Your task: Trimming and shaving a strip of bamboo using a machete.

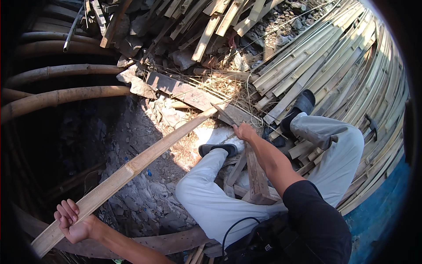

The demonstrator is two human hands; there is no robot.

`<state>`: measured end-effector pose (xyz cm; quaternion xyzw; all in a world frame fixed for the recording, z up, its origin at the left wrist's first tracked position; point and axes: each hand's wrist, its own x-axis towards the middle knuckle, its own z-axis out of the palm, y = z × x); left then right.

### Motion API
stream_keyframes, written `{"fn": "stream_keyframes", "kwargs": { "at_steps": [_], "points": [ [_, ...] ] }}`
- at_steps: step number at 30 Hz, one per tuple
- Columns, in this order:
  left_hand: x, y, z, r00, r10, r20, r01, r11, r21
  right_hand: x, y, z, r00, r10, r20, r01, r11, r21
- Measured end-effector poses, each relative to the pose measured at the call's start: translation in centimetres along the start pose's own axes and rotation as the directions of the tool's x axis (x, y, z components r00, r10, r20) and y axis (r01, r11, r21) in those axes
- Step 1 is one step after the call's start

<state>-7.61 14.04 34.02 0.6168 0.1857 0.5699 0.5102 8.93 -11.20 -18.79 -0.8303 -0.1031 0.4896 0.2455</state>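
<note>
Left hand (pixel 72 222) clamped on near end of bamboo slat (pixel 132 165); right hand (pixel 244 131) gripping knife (pixel 223 114) at far end. Blade just set at slat's tip, apparently barely begun. Split strips (pixel 316 66) piled beyond.

Pale, dry split bamboo strip (pixel 127 169), matt and fibrous, gripped by bare left hand (pixel 72 222); dull dark metal blade (pixel 224 115) in bare right hand (pixel 244 131). Rough weathered wooden block (pixel 257 176), smooth round bamboo poles (pixel 61 96), matt stacked slats (pixel 334 66), soft light cloth trousers (pixel 211 198), black rubbery sandals (pixel 217 149), dusty stony ground (pixel 145 127)
</note>
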Motion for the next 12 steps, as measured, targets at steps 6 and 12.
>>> {"fn": "stream_keyframes", "kwargs": {
  "at_steps": [6, 12],
  "points": [
    [-0.4, -0.1, 0.3, 0.996, -0.009, 0.088, 0.013, 0.998, -0.054, 1.2, 0.7, -1.9, 0.996, -0.053, 0.065, 0.058, 0.995, -0.079],
    [0.9, 6.8, -3.5, 0.980, -0.069, 0.186, 0.086, 0.993, -0.085, 0.6, 0.1, -2.1, 0.999, -0.036, 0.018, 0.039, 0.986, -0.165]
  ]
}}
